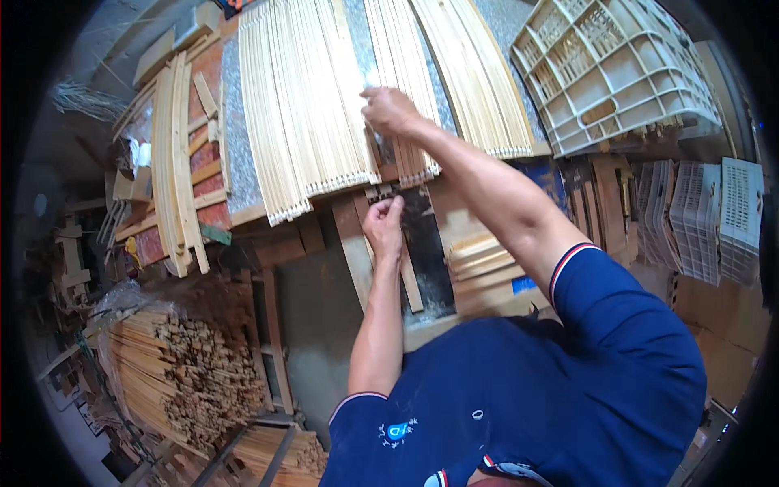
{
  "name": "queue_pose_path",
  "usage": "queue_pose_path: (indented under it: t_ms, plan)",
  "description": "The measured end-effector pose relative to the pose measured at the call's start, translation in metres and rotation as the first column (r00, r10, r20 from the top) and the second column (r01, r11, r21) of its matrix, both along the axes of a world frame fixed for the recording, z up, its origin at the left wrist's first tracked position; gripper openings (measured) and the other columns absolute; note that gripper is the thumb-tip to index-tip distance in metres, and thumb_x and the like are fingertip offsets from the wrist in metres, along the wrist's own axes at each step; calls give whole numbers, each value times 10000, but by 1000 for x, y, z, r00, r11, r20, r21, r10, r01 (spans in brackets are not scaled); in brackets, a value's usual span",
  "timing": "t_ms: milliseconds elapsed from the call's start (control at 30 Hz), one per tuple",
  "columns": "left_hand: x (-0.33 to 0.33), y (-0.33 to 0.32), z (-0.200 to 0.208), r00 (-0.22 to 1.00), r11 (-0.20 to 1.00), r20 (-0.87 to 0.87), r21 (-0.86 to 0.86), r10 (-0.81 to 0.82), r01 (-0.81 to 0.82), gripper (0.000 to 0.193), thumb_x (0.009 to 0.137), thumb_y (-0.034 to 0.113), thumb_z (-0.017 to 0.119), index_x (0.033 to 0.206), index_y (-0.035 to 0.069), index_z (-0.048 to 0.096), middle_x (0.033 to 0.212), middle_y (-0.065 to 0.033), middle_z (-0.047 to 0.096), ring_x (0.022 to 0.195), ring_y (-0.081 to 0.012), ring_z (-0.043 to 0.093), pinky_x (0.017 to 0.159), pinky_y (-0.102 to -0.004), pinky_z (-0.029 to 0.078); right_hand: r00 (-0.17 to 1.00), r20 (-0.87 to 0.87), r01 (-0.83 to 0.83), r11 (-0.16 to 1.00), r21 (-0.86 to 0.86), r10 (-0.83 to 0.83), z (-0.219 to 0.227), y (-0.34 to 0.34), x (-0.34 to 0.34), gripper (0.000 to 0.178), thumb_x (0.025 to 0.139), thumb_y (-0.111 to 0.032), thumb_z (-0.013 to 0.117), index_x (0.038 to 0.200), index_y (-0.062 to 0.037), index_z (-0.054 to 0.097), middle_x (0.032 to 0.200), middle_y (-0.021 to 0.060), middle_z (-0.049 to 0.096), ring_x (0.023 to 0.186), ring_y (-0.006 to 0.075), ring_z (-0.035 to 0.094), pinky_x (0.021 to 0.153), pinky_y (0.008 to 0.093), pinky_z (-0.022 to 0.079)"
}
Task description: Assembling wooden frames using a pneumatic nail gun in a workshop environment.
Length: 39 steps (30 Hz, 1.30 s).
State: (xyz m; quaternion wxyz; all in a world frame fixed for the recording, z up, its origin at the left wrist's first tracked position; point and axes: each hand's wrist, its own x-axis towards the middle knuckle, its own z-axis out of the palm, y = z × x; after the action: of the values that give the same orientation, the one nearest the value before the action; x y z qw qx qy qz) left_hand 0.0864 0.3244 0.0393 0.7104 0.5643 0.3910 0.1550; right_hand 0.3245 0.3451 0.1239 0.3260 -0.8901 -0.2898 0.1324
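Note:
Long pale wooden strips lie side by side on the bench in a wide left group [300, 105], a narrow middle group [402, 73] and a right group [479, 81]. Small dark spots show at their near ends. Over the gap between the left and middle groups is my right hand [391, 112], its fingers drawn together near a bright white spot; what they hold, if anything, cannot be made out. My left hand [384, 226] is closed in a pinch just off the bench's front edge, near the strip ends. Anything between its fingertips is too small to name.
A white plastic crate [625, 73] stands at the right of the bench, with more white crates [706, 207] beyond. Loose boards [174, 162] lie at the left. Below are a big wrapped stack of wood sticks [178, 365] and wooden pieces [483, 264] close to my body.

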Motion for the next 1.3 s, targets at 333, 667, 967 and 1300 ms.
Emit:
queue_pose_path:
  t_ms: [333, 667, 967, 1300]
  plan:
    - [8, 13, 16, 999, 998, 9, -42, -53, 53, 323, 956, 290, 717, 1096, -1, 727, 901, -27, 707, 778, -95, 627, 698, -264, 511, 915, -401, 104, 984, 142, -39, 48, -205, -82, 428, 923, -267, 686, 1266, -13, 683, 982, 118, 761, 743, 122, 699, 681, 285, 566]
    - [104, 49, 107, 903, 453, -323, 784, -285, 424, 465, 924, 310, 610, 1206, -55, 668, 1061, -254, 731, 1006, -377, 718, 876, -424, 557, 824, -439, 321, 933, -161, -359, -4, -413, -212, 398, 925, -213, 676, 1255, 9, 670, 999, 137, 744, 778, 163, 697, 705, 317, 562]
    - [198, 94, 76, 753, 656, -554, 427, -355, 623, 227, 859, 143, 607, 857, -80, 650, 781, -150, 647, 672, -237, 612, 623, -423, 504, 912, -306, 225, 957, -184, -273, 0, -449, -251, 392, 904, -224, 696, 1244, -29, 681, 1058, 174, 740, 892, 299, 713, 813, 391, 553]
    - [182, 91, 121, 946, 943, -71, -126, -317, 307, 331, 874, -35, 475, 1167, -177, 531, 1039, -285, 663, 893, -336, 724, 753, -368, 633, 815, -420, 322, 914, -247, -401, 1, -508, -269, 401, 910, -218, 677, 1267, -36, 675, 1001, 153, 737, 823, 248, 702, 785, 375, 548]
